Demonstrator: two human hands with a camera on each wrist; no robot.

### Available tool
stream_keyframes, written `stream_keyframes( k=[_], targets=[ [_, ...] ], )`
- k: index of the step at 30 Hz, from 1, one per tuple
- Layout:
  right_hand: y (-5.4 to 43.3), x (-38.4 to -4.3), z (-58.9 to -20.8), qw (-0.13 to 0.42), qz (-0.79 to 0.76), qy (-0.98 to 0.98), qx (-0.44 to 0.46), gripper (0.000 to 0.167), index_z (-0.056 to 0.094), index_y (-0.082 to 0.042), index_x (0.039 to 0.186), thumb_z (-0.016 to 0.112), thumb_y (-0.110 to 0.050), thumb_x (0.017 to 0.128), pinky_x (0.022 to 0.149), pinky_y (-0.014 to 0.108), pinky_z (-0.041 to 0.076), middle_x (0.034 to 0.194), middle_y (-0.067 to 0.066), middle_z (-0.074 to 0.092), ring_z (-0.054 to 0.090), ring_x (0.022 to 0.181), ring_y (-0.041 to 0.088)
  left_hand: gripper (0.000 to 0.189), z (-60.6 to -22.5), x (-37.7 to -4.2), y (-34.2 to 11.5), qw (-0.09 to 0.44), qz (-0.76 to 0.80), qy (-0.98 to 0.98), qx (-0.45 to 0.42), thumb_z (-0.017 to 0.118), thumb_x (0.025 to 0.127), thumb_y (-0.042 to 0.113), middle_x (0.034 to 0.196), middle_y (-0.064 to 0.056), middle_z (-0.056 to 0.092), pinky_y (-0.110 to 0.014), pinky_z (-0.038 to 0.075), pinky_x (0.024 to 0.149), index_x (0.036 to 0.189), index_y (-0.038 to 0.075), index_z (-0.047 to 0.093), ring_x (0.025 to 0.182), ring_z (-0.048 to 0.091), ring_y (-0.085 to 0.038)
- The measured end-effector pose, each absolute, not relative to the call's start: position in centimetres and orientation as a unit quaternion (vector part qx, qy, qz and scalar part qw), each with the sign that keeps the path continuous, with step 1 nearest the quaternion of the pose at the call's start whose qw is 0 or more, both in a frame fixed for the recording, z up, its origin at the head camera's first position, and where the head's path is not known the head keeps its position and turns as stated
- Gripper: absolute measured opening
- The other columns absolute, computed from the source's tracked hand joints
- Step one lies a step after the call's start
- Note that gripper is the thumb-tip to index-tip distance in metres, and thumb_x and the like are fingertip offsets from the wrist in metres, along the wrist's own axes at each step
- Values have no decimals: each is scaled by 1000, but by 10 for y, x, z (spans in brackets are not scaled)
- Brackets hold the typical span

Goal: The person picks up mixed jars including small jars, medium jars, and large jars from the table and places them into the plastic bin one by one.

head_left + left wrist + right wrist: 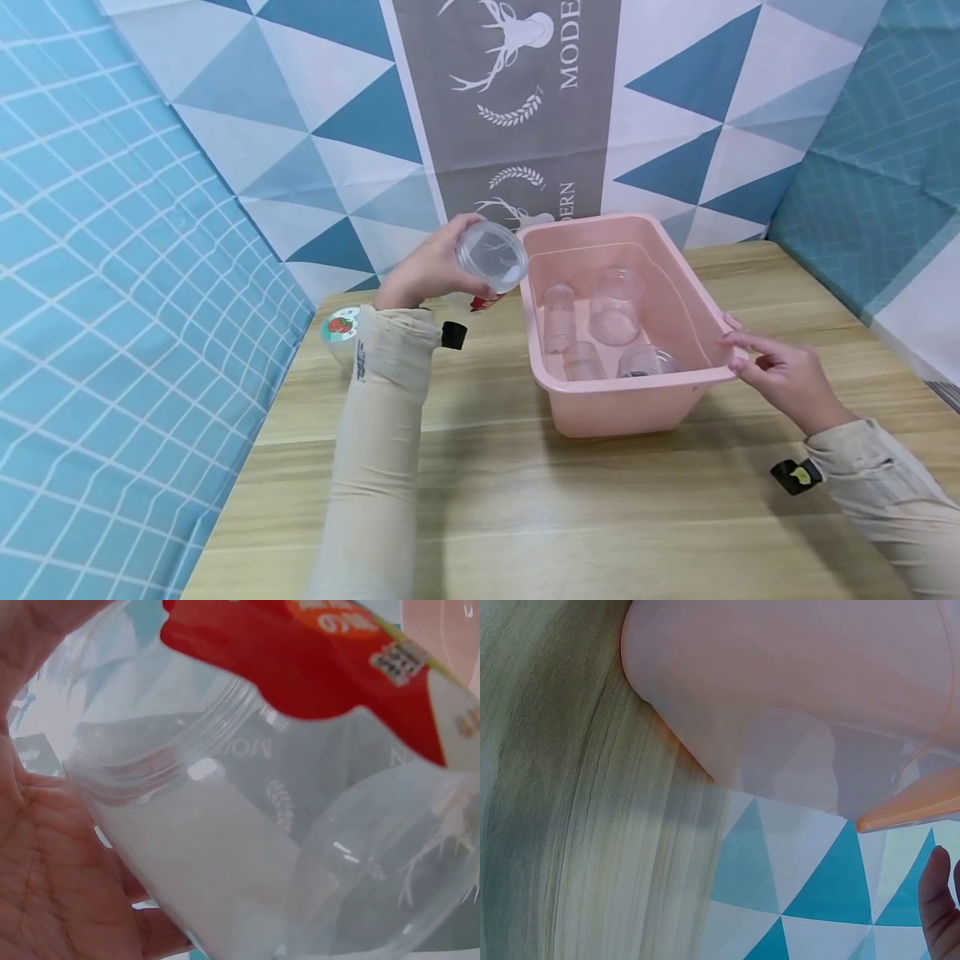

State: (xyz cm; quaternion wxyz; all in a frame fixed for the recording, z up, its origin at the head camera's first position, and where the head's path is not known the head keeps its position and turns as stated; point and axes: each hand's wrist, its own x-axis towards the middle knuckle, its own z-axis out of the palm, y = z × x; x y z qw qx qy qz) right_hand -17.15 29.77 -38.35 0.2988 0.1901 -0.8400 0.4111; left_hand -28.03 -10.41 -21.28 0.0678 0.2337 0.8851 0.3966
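My left hand (442,265) grips a clear plastic jar (492,255) beside the left rim of a pink basin (607,408). In the left wrist view, the palm and fingers wrap round the jar (202,855), which carries a red label (300,656). With thumb and fingers, my right hand (783,371) pinches the basin's near right corner. Inside the basin lie several clear plastic containers, among them a slim tube (558,319) and a wide jar (617,307). In the right wrist view, a fingertip (934,885) shows near the basin's rim (907,801).
Left of my left forearm stands another clear container with a green and red lid (341,325). The wooden table (495,500) meets a blue tiled-pattern sheet (135,250) on the left and a triangle-patterned backdrop (352,142) behind.
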Motion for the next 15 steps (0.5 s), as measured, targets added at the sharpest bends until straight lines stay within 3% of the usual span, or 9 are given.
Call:
stream_keyframes(
  k=[8, 15],
  targets=[
    [296, -172, -384, 296, 407, -842, 195, 27, 72, -21, 98, 71, 0, 81, 50, 12, 35, 125, -32, 49, 46, 62, -10, 94, -209, -285, -90, 35, 396, 885, 243, 83, 61, 0, 132, -14, 45, -43, 40, 96, 142, 6, 36, 113, 44, -29],
    [299, -172, -385, 294, 403, -846, 190, 34, 71, -25, 98, 70, 3, 79, 48, 14, 33, 125, -33, 48, 39, 52, -4, 97, -202, -282, -82, 28, 421, 876, 232, 85, 59, 3, 130, -13, 48, -40, 41, 92, 143, 13, 36, 112, 46, -28]
  ],
)
